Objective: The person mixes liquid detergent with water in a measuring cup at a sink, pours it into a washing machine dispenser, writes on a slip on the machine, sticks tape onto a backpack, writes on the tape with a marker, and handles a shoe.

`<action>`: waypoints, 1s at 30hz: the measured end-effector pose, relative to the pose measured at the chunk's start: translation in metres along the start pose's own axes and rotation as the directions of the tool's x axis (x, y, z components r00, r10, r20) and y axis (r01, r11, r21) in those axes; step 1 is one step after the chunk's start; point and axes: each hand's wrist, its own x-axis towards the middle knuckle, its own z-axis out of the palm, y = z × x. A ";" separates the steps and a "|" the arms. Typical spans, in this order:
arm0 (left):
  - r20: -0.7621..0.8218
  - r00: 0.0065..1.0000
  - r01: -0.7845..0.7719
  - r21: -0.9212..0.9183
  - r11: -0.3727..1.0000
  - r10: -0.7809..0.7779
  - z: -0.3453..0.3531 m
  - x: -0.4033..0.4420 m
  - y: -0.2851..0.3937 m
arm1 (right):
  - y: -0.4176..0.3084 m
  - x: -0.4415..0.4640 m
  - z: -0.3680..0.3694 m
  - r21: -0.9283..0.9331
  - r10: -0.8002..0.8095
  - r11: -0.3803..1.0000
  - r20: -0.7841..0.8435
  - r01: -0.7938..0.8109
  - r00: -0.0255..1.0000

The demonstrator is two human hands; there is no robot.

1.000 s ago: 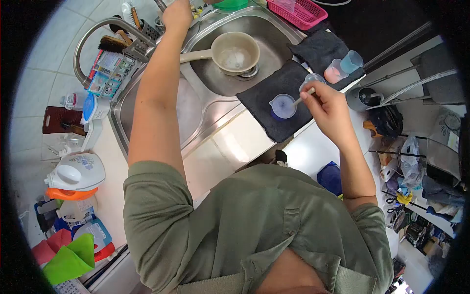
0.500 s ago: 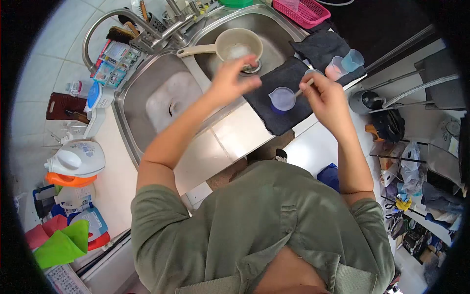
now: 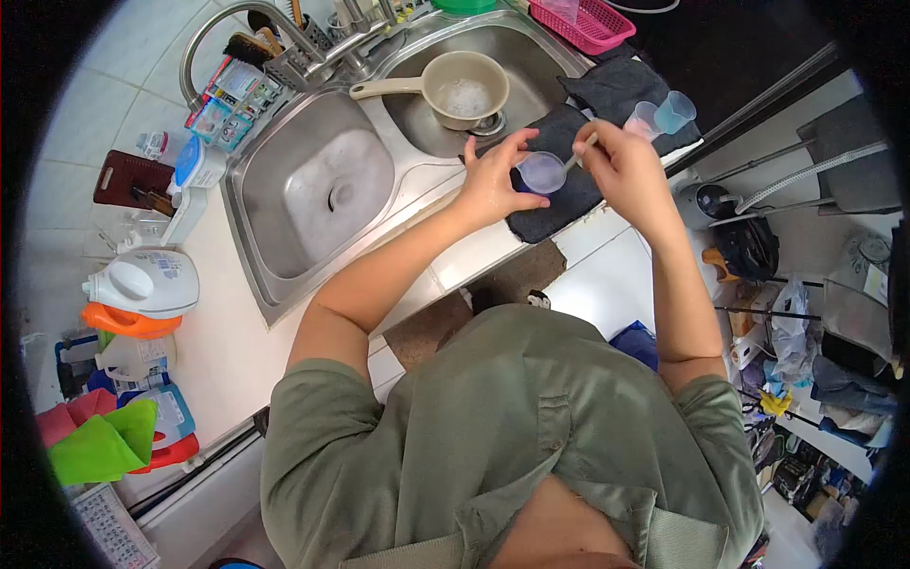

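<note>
My left hand (image 3: 490, 185) has its thumb and fingers around a small clear spouted cup (image 3: 543, 172) with purplish liquid in it. The cup stands on a dark cloth (image 3: 559, 216) beside the sink. Between the closed fingers of my right hand (image 3: 626, 174) is a thin pale stick (image 3: 573, 161), slanting down to the cup's rim; its lower tip is hard to make out. Just beyond my right hand are a cup with pink contents (image 3: 644, 120) and a cup with light blue contents (image 3: 674, 113).
A beige pot (image 3: 442, 68) with whitish contents sits in the right basin of the steel sink (image 3: 398, 133). A pink basket (image 3: 592, 28) lies at the back. Detergent bottles (image 3: 152, 282) line the left counter; a grey kettle-like appliance (image 3: 703, 201) stands at right.
My left hand has come down from above the pot to the spouted cup and taken hold of it. My right hand keeps the stick at the cup, shifted slightly.
</note>
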 end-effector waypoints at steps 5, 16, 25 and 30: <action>-0.024 1.000 -0.001 0.020 1.000 0.002 0.003 0.001 -0.003 | -0.003 0.006 0.007 0.024 -0.110 0.994 0.014 0.109 0.994; -0.043 0.999 0.004 0.001 1.000 -0.004 0.007 -0.003 -0.006 | -0.004 0.013 0.003 -0.244 -0.124 0.964 -0.073 0.103 0.990; -0.025 0.999 0.043 -0.045 0.998 -0.045 0.003 -0.002 -0.002 | -0.011 0.011 0.013 -0.030 -0.179 0.984 -0.020 0.178 0.984; -0.106 0.991 0.051 -0.220 0.974 -0.076 -0.007 0.003 -0.016 | -0.031 0.008 0.002 -0.023 -0.140 0.989 0.125 0.144 0.982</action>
